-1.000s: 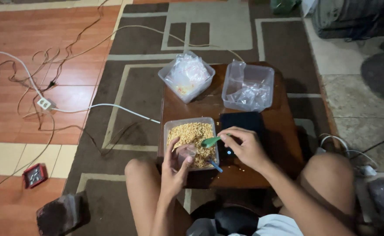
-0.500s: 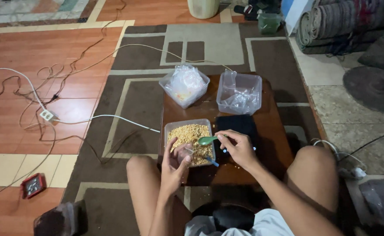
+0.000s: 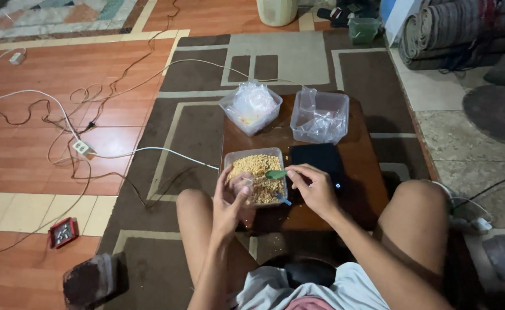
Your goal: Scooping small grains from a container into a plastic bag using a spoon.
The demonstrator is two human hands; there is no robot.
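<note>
The brown patterned rug (image 3: pixel 195 115) covers the floor, and a low wooden table (image 3: pixel 367 172) sits on it between the person's knees. At the table's 12 o'clock stand 2 clear tubs (image 3: pixel 320 116) stuffed with plastic bags. At 9 o'clock is the clear container of yellow grain (image 3: pixel 256 175), with a black device (image 3: pixel 317 161) just beside it. The left hand (image 3: pixel 229 201) grasps a small clear bag (image 3: pixel 242 185) over the grain. The right hand (image 3: pixel 315 186) pinches a green spoon (image 3: pixel 275 173), bowl toward the bag
</note>
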